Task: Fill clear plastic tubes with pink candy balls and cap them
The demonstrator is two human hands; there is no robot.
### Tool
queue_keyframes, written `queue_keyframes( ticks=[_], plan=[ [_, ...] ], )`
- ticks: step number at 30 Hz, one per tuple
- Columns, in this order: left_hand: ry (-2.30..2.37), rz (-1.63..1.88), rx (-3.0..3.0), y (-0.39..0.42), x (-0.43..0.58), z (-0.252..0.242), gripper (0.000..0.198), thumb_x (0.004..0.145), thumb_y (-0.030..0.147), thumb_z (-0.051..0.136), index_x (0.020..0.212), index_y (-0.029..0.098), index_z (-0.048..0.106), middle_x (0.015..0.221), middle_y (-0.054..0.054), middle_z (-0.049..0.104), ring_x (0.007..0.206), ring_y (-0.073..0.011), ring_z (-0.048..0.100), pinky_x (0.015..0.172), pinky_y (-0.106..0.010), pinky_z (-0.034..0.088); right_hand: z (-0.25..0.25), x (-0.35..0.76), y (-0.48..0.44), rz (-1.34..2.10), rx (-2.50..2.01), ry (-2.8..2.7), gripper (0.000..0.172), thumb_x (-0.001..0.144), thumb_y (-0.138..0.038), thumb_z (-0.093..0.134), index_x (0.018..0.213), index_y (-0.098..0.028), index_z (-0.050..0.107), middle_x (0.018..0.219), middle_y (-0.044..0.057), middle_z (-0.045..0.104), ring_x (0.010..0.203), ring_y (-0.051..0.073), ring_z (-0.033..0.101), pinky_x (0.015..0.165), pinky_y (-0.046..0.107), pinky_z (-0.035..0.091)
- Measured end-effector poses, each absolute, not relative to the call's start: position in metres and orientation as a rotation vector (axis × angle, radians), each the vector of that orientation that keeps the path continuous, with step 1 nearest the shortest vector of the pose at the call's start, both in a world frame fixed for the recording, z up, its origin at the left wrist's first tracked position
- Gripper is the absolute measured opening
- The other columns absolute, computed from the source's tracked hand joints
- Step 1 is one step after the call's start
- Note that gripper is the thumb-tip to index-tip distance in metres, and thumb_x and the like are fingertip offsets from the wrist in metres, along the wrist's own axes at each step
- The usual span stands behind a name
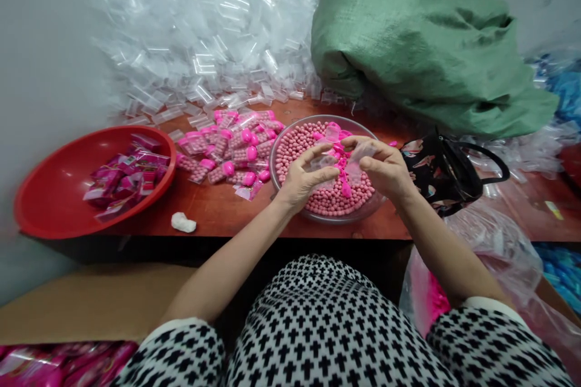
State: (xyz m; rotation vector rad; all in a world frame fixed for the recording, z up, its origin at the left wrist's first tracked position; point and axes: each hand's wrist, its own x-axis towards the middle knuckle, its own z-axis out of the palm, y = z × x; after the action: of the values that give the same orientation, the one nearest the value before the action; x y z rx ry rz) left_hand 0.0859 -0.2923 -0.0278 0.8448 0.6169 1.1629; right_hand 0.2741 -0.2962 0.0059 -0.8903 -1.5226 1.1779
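My left hand [305, 176] is over a round bowl [273, 164] of small pink balls [336, 202], its fingers curled round a small clear plastic tube [323, 163]. Opposite it, my right hand [385, 168] pinches another clear plastic tube [361, 160] between thumb and fingers. The two hands are a little apart. Bright pink plastic caps [345, 186] lie on the balls between and below them. Just left of the bowl is a pile of filled clear tubes [240, 148] with pink caps.
A red basin [40, 193] with pink packets [127, 178] stands at the left. Behind are heaped empty clear tubes [204, 30] and a green sack [417, 42]. A black patterned bag [436, 172] sits right of the bowl. A crumpled white piece [183, 222] lies near the table edge [227, 228].
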Motion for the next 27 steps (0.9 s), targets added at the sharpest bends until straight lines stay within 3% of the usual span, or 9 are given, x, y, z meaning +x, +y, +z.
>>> queue_keyframes(
  ticks=[7, 9, 11, 13, 15, 18, 22, 24, 27],
  plan=[
    [0.459, 1.200, 1.037, -0.291, 0.080, -0.032, 0.048, 0.060, 0.035, 0.092, 0.105, 0.025, 0.076, 0.115, -0.005, 0.073, 0.112, -0.0257, 0.066, 0.105, -0.042, 0.049, -0.002, 0.270, -0.300, 1.172, -0.868, -1.833, 0.043, 0.060, -0.055, 0.091, 0.077, -0.024, 0.066, 0.149, 0.004, 0.052, 0.146, 0.031, 0.040, 0.120, 0.053, 0.032],
    [0.422, 1.166, 1.111, -0.291, 0.077, -0.034, 0.050, 0.062, 0.035, 0.090, 0.108, 0.025, 0.076, 0.116, -0.006, 0.073, 0.113, -0.0275, 0.065, 0.104, -0.043, 0.050, -0.006, 0.268, -0.300, 1.213, -0.862, -1.783, 0.050, 0.058, -0.055, 0.092, 0.088, -0.026, 0.065, 0.156, 0.003, 0.043, 0.149, 0.031, 0.035, 0.118, 0.053, 0.036],
    [0.388, 1.141, 1.180, -0.291, 0.075, -0.035, 0.050, 0.064, 0.037, 0.087, 0.111, 0.025, 0.076, 0.118, -0.006, 0.072, 0.115, -0.0295, 0.064, 0.105, -0.045, 0.049, -0.007, 0.266, -0.300, 1.263, -0.859, -1.756, 0.068, 0.055, -0.054, 0.094, 0.110, -0.029, 0.063, 0.162, 0.005, 0.033, 0.150, 0.032, 0.033, 0.116, 0.053, 0.040],
    [0.360, 1.157, 1.268, -0.291, 0.074, -0.035, 0.052, 0.065, 0.045, 0.084, 0.111, 0.024, 0.077, 0.120, -0.007, 0.071, 0.122, -0.0329, 0.060, 0.111, -0.048, 0.045, -0.005, 0.262, -0.302, 1.265, -0.871, -1.803, 0.093, 0.050, -0.056, 0.095, 0.131, -0.031, 0.055, 0.164, 0.008, 0.029, 0.152, 0.033, 0.029, 0.119, 0.054, 0.036],
    [0.378, 1.201, 1.358, -0.293, 0.074, -0.034, 0.056, 0.066, 0.058, 0.079, 0.111, 0.025, 0.077, 0.127, -0.007, 0.067, 0.133, -0.0355, 0.052, 0.119, -0.050, 0.037, -0.002, 0.255, -0.305, 1.247, -0.901, -1.865, 0.101, 0.052, -0.058, 0.093, 0.139, -0.028, 0.051, 0.162, 0.009, 0.034, 0.153, 0.034, 0.027, 0.124, 0.053, 0.029],
    [0.509, 1.267, 1.429, -0.298, 0.076, -0.030, 0.061, 0.075, 0.075, 0.063, 0.113, 0.029, 0.076, 0.143, -0.005, 0.056, 0.147, -0.0338, 0.037, 0.124, -0.049, 0.030, 0.000, 0.241, -0.310, 1.289, -0.947, -1.861, 0.085, 0.064, -0.059, 0.086, 0.135, -0.026, 0.054, 0.146, 0.010, 0.052, 0.146, 0.034, 0.038, 0.120, 0.053, 0.035],
    [0.683, 1.282, 1.337, -0.298, 0.078, -0.030, 0.073, 0.086, 0.084, 0.037, 0.118, 0.027, 0.072, 0.150, -0.007, 0.050, 0.147, -0.0311, 0.037, 0.118, -0.047, 0.039, -0.008, 0.225, -0.312, 1.328, -0.963, -1.761, 0.069, 0.068, -0.051, 0.086, 0.122, -0.025, 0.053, 0.124, 0.009, 0.063, 0.119, 0.029, 0.062, 0.103, 0.046, 0.053],
    [0.728, 1.294, 1.288, -0.294, 0.076, -0.033, 0.076, 0.088, 0.085, 0.033, 0.123, 0.027, 0.067, 0.149, -0.008, 0.052, 0.148, -0.0296, 0.037, 0.117, -0.046, 0.040, -0.011, 0.225, -0.309, 1.362, -1.005, -1.713, 0.064, 0.069, -0.049, 0.085, 0.118, -0.025, 0.051, 0.114, 0.007, 0.066, 0.104, 0.026, 0.066, 0.094, 0.042, 0.056],
    [0.829, 1.327, 1.340, -0.288, 0.063, -0.038, 0.078, 0.088, 0.085, 0.031, 0.129, 0.027, 0.063, 0.148, -0.009, 0.055, 0.149, -0.0280, 0.036, 0.123, -0.046, 0.030, -0.009, 0.238, -0.303, 1.356, -1.197, -1.771, 0.057, 0.073, -0.047, 0.081, 0.115, -0.023, 0.051, 0.098, 0.004, 0.068, 0.088, 0.024, 0.067, 0.083, 0.041, 0.057]
  ],
)
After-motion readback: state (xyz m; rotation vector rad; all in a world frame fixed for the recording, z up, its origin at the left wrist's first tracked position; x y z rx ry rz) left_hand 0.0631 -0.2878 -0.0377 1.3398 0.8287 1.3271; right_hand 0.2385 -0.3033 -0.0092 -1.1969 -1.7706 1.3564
